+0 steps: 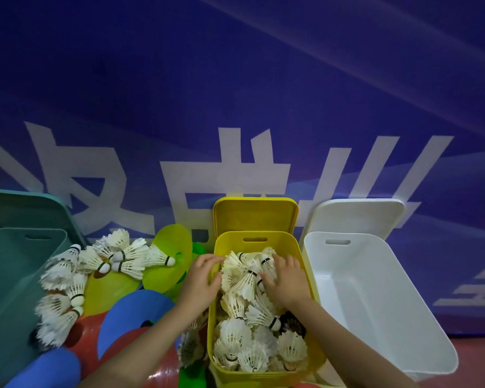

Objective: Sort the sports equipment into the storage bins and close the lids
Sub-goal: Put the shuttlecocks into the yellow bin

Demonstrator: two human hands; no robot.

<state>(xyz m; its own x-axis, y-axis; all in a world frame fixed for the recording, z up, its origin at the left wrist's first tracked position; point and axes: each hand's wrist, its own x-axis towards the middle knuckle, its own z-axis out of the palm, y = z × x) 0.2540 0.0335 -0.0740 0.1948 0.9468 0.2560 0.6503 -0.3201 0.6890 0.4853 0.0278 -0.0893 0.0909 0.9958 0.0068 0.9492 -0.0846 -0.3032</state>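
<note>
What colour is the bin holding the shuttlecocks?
Yellow bin, clearest in the head view.

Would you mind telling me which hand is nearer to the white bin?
Right. The right hand lies on shuttlecocks in the yellow bin, beside the white bin; the left hand is at the yellow bin's far edge.

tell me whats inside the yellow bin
The yellow bin holds a heap of white shuttlecocks; both hands rest on top. Its floor is covered, so anything beneath cannot be seen.
</note>
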